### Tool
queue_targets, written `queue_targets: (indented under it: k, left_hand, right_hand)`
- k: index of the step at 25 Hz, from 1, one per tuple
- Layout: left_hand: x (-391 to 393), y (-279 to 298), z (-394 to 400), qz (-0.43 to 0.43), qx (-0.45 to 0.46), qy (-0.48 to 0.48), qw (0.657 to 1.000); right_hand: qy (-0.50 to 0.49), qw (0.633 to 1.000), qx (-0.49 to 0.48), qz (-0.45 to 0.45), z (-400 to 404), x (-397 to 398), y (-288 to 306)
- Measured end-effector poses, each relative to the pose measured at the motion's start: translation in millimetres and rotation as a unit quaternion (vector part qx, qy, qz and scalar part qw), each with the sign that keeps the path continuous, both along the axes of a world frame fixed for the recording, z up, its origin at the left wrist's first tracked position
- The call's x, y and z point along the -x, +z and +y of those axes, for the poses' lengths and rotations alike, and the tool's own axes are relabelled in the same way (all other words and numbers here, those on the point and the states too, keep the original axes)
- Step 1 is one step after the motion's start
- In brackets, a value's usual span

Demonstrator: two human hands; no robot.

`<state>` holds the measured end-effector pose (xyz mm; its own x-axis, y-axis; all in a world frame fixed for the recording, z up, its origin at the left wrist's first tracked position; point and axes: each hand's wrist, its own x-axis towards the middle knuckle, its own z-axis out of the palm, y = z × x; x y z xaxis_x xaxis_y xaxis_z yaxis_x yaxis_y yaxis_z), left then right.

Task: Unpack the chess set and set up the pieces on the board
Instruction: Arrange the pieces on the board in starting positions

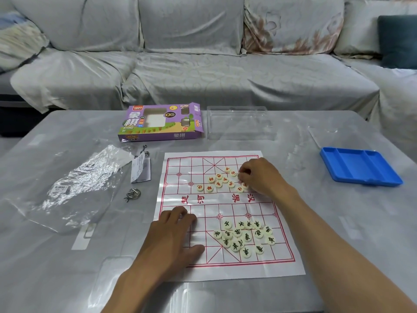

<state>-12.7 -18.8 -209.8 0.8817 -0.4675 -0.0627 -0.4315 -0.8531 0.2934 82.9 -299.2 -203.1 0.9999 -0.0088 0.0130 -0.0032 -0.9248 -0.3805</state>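
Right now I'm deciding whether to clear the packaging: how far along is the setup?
Unpacked: box emptied, board spread. In hand: right hand picks among the red pieces; left hand rests flat on the board. Left: red and black pieces lie in heaps, none placed.

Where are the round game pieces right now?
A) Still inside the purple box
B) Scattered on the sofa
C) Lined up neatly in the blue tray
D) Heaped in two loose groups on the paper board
D: the red-marked pieces cluster on the far half of the paper board, the black-marked pieces on the near half.
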Motion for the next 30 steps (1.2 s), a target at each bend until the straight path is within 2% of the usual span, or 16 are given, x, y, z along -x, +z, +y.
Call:
queue_targets:
  k: [5,11,14,18,21,24,27,30]
  left_hand:
    - [-0.6,-1.6,0.4,-0.001,0.0,-0.001,1.0]
    - [-0.5,-2.0,0.8,0.008,0.007,0.001,1.0]
    - [0.1,-0.2,0.6,0.011,0.014,0.004,1.0]
    - [0.4,6.5,-1.3,0.027,0.011,0.006,1.0]
    - [6.1,3.8,-1.2,0.042,0.033,0.038,0.998]
    - [10.6,2.9,-2.6,0.006,0.065,0.064,0.996]
    - [17.8,4.7,-3.8,-0.068,0.089,0.034,0.993]
    - [24.3,6.7,-14.5,-0.049,0.114,-0.009,0.992]
  right_hand:
    - [-0.033,0.999,-0.008,-0.011,-2.5,-1.5,-5.6]
    - [-0.092,0.99,0.096,-0.046,3.7,-0.6,-10.0]
    - [-0.096,0.992,0.048,-0.071,4.9,0.8,-1.6]
    - [-0.084,0.989,-0.032,-0.115,4.6,26.8,38.4]
    - [-0.07,0.989,-0.089,-0.097,11.7,83.4,52.0]
    - [-0.04,0.995,-0.072,-0.048,23.2,134.7,41.7]
    - [-0.037,0.998,-0.053,-0.013,21.9,170.4,28.9]
    - [-0.042,0.998,-0.042,0.009,11.0,191.4,18.3]
